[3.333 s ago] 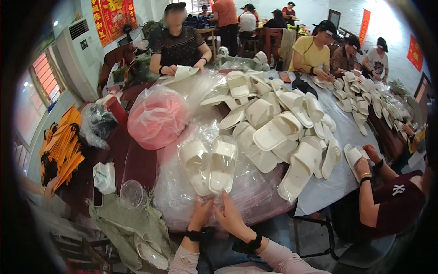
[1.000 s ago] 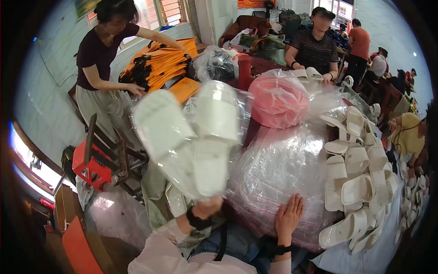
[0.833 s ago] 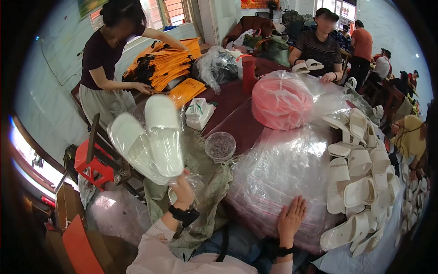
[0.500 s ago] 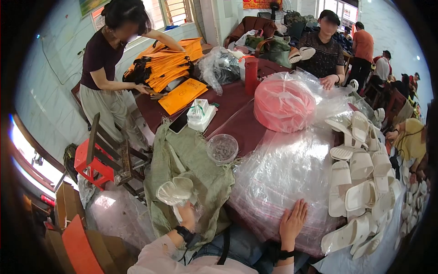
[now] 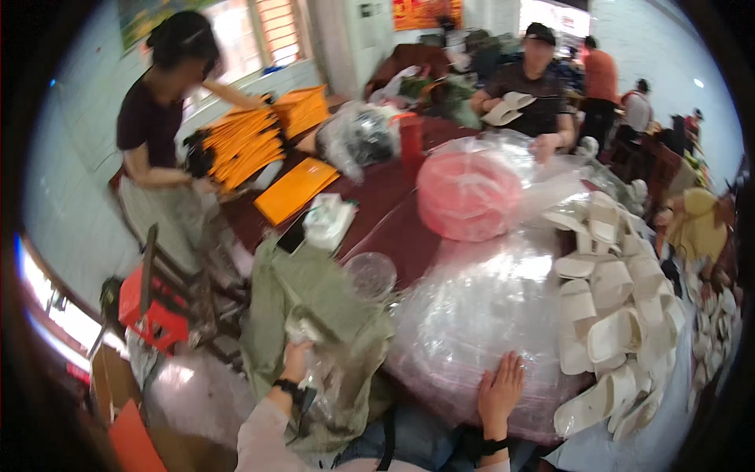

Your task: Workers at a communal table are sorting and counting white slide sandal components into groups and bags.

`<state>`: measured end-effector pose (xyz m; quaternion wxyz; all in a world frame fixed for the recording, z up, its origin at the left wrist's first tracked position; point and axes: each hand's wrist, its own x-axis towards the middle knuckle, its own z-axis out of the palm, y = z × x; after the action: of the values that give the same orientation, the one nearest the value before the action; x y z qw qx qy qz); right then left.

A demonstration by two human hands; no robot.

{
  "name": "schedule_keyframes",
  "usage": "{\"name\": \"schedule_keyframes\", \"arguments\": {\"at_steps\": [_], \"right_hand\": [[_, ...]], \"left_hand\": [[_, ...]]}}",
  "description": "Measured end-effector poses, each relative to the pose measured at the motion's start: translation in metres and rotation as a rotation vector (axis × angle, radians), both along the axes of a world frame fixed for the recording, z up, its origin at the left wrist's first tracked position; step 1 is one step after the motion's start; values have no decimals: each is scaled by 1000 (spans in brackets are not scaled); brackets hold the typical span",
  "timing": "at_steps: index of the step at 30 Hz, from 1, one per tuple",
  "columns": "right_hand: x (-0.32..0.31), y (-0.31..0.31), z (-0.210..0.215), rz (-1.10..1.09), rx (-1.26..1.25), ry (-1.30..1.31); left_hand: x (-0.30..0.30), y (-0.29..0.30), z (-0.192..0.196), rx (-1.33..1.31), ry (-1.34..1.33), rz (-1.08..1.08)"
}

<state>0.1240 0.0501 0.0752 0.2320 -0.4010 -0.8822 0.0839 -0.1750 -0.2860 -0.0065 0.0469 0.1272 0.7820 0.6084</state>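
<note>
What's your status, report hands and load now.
Left hand gripping a clear bag of white slippers, low by the olive cloth. Right hand flat, open on the big clear plastic bundle. Nothing blocking.

A large clear plastic bag [image 5: 480, 315] bulges at the near middle of the dark red surface [image 5: 393, 204], with the right hand [image 5: 500, 391] flat on its near side. At its twelve o'clock sits a round pink bundle wrapped in clear plastic [image 5: 469, 193]. At ten o'clock lies a flat orange envelope-like packet [image 5: 297, 189], and beyond it a fanned stack of orange packets [image 5: 244, 141]. The left hand [image 5: 296, 355] touches a small clear plastic bag with something white inside [image 5: 303, 326], blurred. A red and yellow wall poster [image 5: 421, 12] hangs at the far top.
</note>
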Motion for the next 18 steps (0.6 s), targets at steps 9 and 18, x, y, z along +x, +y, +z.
{"name": "schedule_keyframes", "arguments": {"at_steps": [9,18], "right_hand": [[1,-2,-13,22,2,1],[-2,-4,-11,13,71,36]], "left_hand": [[-23,27,-16,-206,-446,4],[-62,33,-72,-574,-604,-196]]}}
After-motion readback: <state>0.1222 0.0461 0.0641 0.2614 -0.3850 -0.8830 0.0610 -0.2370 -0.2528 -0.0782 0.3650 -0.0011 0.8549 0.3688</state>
